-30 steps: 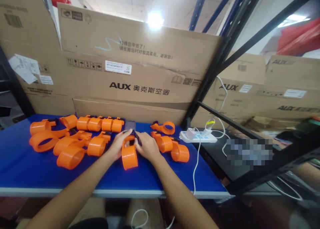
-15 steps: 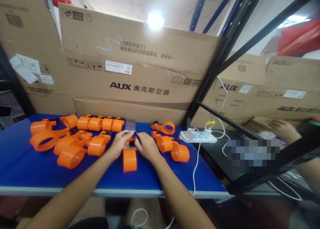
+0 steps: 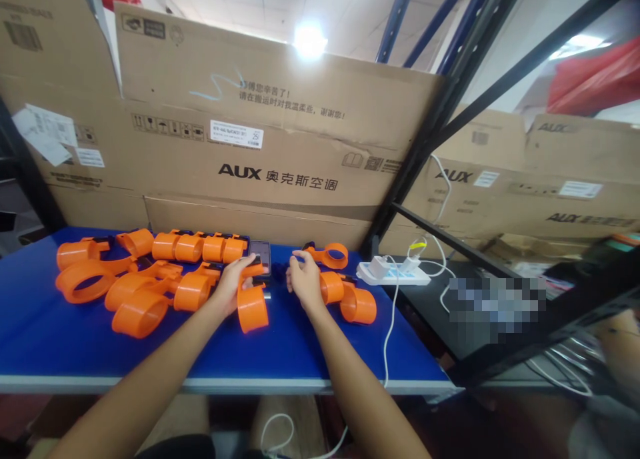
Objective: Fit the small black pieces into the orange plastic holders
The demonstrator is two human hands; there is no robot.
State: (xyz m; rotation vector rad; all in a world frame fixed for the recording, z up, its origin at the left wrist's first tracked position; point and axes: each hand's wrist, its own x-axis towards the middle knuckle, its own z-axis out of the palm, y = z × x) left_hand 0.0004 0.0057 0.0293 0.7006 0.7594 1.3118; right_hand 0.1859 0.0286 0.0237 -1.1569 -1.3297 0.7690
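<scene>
My left hand [image 3: 234,282] is closed around an orange tape dispenser [image 3: 253,309] whose broad ring hangs below the fingers. A short metallic part shows at the ring's right side. To the right, my right hand [image 3: 305,280] hovers over the blue table [image 3: 210,359] with its fingers loosely curled and apart; I see nothing held in them. A dark patch beside its thumb is too blurred to name. Right behind the left hand lies a phone-like device [image 3: 260,253] with a dark screen. My right hand partly covers another orange tape dispenser [image 3: 332,287].
Several orange dispensers [image 3: 140,312] lie in rows at the left, and others [image 3: 359,305] at the right. A white power strip [image 3: 393,272] with plugs and cables stands by the black rack post [image 3: 400,172]. Large cardboard [image 3: 280,145] walls the back.
My hands have parted: the left has tilted the dispenser and drawn it slightly left, while the right has let go and moved right. A person's hand at the far right has withdrawn.
</scene>
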